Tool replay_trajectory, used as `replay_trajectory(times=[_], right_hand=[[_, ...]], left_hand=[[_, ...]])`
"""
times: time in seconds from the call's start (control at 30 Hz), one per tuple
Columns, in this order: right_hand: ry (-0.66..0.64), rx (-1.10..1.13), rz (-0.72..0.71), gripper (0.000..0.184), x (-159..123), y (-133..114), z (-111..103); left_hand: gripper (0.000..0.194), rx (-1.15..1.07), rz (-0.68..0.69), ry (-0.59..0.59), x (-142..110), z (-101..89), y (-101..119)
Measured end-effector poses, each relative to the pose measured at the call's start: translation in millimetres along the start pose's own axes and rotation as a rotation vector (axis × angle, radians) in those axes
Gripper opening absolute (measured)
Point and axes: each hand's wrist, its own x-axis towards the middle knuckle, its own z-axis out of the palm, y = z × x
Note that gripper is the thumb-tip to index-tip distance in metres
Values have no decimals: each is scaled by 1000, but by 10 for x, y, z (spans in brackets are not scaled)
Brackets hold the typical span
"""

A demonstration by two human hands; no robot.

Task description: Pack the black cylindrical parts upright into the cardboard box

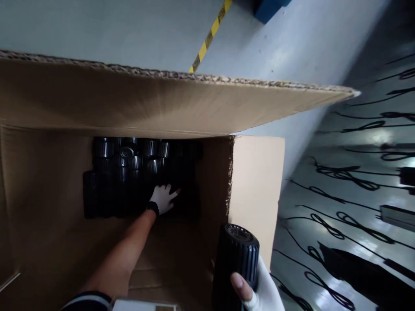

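Deep inside a cardboard box [45,181], my left hand [164,198] reaches toward a stack of black ribbed cylinders [134,162]. It wears a white glove with bare fingertips, and its fingers are spread. Shadow hides whether it touches the parts under it. My right hand [267,289], gloved the same way, grips one black ribbed cylinder [238,255] by the box's right edge. That cylinder stands nearly upright with its round, patterned end facing up, and my thumb presses on its side.
The box's long far flap [136,97] stands up, and a side flap [256,172] folds outward at right. Coiled black cables [343,172] lie on a shiny surface beyond. Yellow-black tape [210,36] marks the floor near a blue object [269,9]. A pale, clear-edged object [142,305] shows at the bottom.
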Motion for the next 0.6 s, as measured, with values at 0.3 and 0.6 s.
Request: replay_trajectory(times=[0.3, 0.6], right_hand=[[-127, 178, 40, 78, -82, -76, -70], [-84, 327, 10, 60, -300, 32, -105]], left_hand=[[68, -11, -88, 37, 237, -92, 11], [68, -289, -467, 63, 27, -334, -357]])
